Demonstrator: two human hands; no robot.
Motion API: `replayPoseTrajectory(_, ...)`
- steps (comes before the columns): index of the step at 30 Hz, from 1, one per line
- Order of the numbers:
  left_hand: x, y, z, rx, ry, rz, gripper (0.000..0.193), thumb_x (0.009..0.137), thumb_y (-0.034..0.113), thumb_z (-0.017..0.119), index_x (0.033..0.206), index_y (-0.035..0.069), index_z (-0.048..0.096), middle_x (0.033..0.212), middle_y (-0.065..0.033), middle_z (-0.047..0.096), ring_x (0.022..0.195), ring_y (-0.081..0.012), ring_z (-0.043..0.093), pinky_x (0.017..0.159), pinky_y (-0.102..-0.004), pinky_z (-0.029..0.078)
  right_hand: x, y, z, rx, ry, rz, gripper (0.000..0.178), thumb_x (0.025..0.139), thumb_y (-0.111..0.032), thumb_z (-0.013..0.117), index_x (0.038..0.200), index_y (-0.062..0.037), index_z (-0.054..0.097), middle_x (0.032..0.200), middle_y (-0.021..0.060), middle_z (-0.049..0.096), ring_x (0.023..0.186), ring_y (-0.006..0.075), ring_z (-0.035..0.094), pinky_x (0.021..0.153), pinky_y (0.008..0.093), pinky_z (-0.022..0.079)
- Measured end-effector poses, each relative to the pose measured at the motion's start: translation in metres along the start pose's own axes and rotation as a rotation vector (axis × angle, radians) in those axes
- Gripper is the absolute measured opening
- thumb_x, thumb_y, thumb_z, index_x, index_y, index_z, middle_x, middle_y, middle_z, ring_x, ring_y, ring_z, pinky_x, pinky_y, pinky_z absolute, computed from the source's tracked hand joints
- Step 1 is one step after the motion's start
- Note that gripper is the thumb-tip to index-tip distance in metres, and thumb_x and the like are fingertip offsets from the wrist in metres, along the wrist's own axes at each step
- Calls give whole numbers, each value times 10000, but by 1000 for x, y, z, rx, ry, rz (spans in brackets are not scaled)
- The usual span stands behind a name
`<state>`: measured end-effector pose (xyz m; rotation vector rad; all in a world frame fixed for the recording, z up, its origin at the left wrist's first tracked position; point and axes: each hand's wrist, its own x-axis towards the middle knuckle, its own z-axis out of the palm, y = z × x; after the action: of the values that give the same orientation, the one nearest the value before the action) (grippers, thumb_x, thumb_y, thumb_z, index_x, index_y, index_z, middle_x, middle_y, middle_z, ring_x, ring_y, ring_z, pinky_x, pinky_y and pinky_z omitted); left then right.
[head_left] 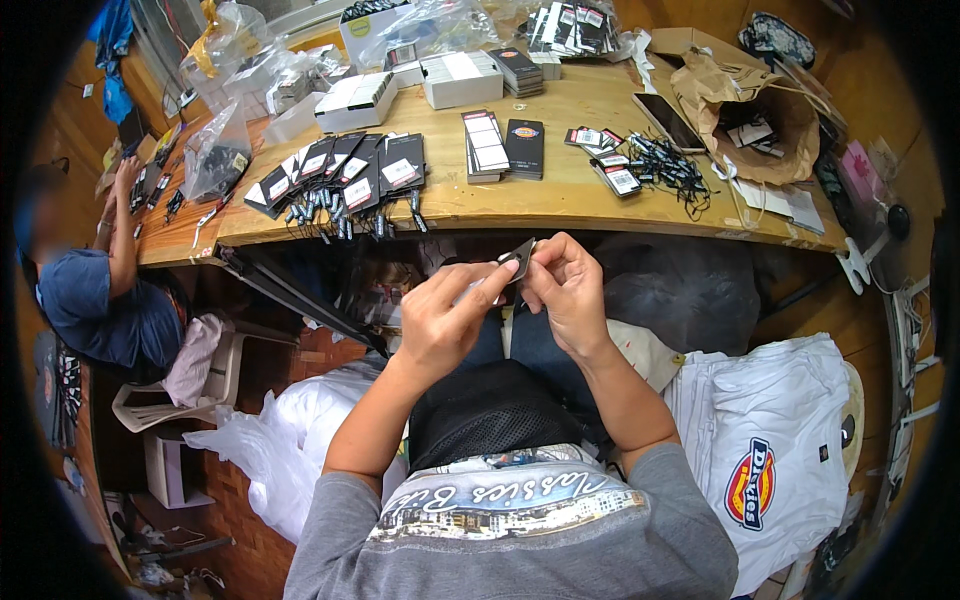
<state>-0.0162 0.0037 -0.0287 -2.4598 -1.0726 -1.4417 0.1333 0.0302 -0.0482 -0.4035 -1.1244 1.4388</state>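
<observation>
In front of my lap, just off the table's near edge, my left hand [448, 308] is closed on a small black hang tag [523, 256]. Its thumb and fingers press the card flat. My right hand [566, 292] pinches at the card's upper right corner; what sits between those fingertips is too small to make out. Beyond my left hand, a fan of black hang tags [402, 166] with white labels and dark cords lies on the table. Straight ahead are a stack of white-labelled tags [485, 142] and a stack of black tags [524, 150]. A tangle of black cords [668, 172] lies to the right.
The wooden table [470, 212] also bears white boxes of cards [461, 80], a phone [668, 122] and a brown paper bag [708, 95]. White shirts [770, 430] are piled at my right, a plastic bag [290, 440] at my left. A person [100, 300] sits far left.
</observation>
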Motion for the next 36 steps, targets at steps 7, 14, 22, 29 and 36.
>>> replayPoseTrajectory(7,2,3,2,-686,206,-666,137,741,-28,535,868,-28,587,813,-67,546,732,-105,525,641,-192,413,-2,-11,10,-413,0,-290,78,737,23,549,771,-7,485,740,30,500,591,42,466,515,150,385)
replayPoseTrajectory(14,6,18,2,-749,334,-570,139,671,-97,579,801,-48,583,797,-96,570,726,-116,542,640,-198,438,-2,-15,18,-747,-13,-524,124,665,53,587,717,-4,491,671,61,526,504,93,481,431,191,376)
replayPoseTrajectory(22,9,16,-3,-645,217,-366,128,667,-99,565,787,-56,571,789,-115,570,716,-145,551,622,-219,446,-4,-14,20,-758,43,-607,146,642,50,601,713,-9,488,672,76,533,496,135,492,432,216,379)
replayPoseTrajectory(29,10,13,-9,-601,64,-400,81,711,-44,546,790,-55,557,800,-101,557,713,-132,531,625,-216,427,-2,-13,13,-1108,-48,-934,221,598,6,638,757,-50,494,711,71,558,524,190,519,458,267,354)
replayPoseTrajectory(36,14,2,-10,-1079,28,-774,132,711,2,579,835,-43,565,812,-69,558,739,-110,520,667,-226,426,9,-13,10,-976,-126,-839,192,620,19,616,753,-46,494,701,78,554,525,199,516,458,263,348)
